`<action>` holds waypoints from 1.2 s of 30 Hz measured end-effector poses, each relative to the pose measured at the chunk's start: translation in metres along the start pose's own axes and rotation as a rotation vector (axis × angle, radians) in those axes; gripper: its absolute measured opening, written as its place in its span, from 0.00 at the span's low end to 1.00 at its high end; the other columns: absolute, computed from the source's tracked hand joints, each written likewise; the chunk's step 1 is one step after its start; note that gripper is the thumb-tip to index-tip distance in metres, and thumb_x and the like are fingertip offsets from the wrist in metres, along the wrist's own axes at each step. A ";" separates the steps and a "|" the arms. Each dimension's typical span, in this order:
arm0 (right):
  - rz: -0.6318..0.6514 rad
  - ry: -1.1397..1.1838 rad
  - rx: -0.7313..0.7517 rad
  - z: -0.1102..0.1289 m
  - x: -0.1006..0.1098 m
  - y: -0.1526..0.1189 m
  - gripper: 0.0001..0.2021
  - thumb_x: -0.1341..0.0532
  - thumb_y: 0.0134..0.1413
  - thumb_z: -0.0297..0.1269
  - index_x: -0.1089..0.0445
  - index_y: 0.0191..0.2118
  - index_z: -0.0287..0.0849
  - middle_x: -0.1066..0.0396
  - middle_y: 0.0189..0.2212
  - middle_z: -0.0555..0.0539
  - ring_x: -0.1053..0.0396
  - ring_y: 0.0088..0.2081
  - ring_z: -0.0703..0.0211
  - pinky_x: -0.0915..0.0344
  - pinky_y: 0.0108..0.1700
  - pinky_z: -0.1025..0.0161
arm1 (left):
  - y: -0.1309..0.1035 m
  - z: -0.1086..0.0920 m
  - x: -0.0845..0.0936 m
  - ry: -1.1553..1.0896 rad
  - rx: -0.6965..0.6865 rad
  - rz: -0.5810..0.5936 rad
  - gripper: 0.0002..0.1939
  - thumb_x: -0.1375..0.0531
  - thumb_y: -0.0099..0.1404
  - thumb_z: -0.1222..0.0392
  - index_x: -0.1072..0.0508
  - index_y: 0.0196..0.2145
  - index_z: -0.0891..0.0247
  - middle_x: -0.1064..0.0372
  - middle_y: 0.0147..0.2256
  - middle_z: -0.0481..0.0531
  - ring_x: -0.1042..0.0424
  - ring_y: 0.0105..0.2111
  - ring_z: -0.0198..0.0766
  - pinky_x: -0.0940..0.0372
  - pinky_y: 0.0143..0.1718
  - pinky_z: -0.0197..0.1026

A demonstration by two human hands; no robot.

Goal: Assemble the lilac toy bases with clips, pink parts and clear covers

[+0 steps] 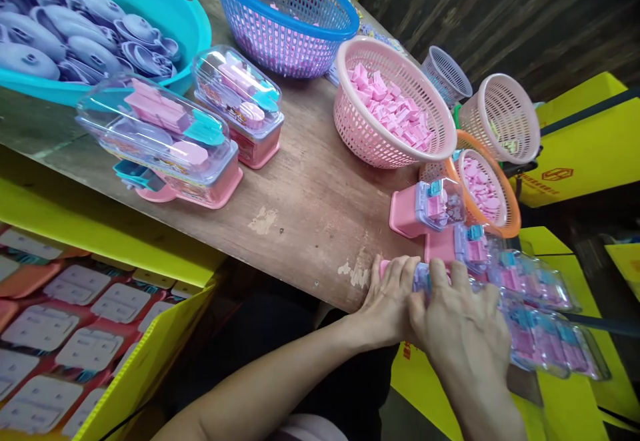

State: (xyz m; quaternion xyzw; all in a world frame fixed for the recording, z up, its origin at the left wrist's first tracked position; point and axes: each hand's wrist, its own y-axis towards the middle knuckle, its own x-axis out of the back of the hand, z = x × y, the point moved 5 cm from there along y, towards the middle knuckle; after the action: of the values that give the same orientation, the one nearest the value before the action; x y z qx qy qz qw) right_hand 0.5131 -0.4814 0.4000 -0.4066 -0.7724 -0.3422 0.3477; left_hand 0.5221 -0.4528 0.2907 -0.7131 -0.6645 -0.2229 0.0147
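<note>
At the table's front edge on the right, my left hand [393,297] is wrapped over the pink end of a small toy box [421,277]. My right hand [463,314] lies over the same box's lilac, clear-covered part, its fingers bent and pressed on it. Most of the box is hidden under both hands. Just behind them stand two similar boxes, one pink box with a clear cover [413,211] and another pink box [443,246]. More clear-covered packs [545,337] with pink and blue pieces are lined up right of my right hand.
The wooden table [310,194] carries two larger clear-lidded toy boxes, one nearer [170,147] and one behind [240,104]. Behind are a turquoise basin [197,27], a blue basket [290,34], a pink basket [370,137] and an orange basket [510,211]. Yellow cartons [155,361] stand below left and at right.
</note>
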 end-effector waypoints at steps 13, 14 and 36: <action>0.119 -0.157 0.021 0.013 0.002 0.005 0.07 0.48 0.55 0.38 0.35 0.35 0.45 0.37 0.36 0.40 0.45 0.33 0.49 0.57 0.26 0.60 | 0.003 0.001 0.002 -0.022 0.034 0.023 0.42 0.40 0.52 0.43 0.52 0.60 0.54 0.45 0.56 0.56 0.49 0.59 0.47 0.67 0.62 0.61; 0.121 -0.175 0.038 0.015 0.003 0.006 0.08 0.49 0.56 0.37 0.34 0.36 0.45 0.37 0.37 0.39 0.45 0.33 0.49 0.58 0.26 0.60 | 0.003 0.001 0.001 -0.021 0.036 0.020 0.40 0.41 0.53 0.43 0.52 0.60 0.53 0.45 0.56 0.55 0.49 0.59 0.46 0.67 0.62 0.61; 0.149 0.526 0.149 -0.036 -0.041 0.007 0.17 0.47 0.55 0.37 0.40 0.50 0.45 0.36 0.46 0.43 0.36 0.41 0.50 0.37 0.43 0.52 | 0.001 0.006 0.000 -0.035 -0.027 -0.109 0.60 0.32 0.36 0.45 0.57 0.61 0.62 0.48 0.57 0.62 0.47 0.58 0.58 0.52 0.58 0.64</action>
State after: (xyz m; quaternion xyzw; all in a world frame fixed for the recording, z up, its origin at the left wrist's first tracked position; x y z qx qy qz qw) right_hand 0.5465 -0.5238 0.3873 -0.3328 -0.6468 -0.3516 0.5892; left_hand 0.5250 -0.4515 0.2857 -0.6797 -0.6996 -0.2198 -0.0189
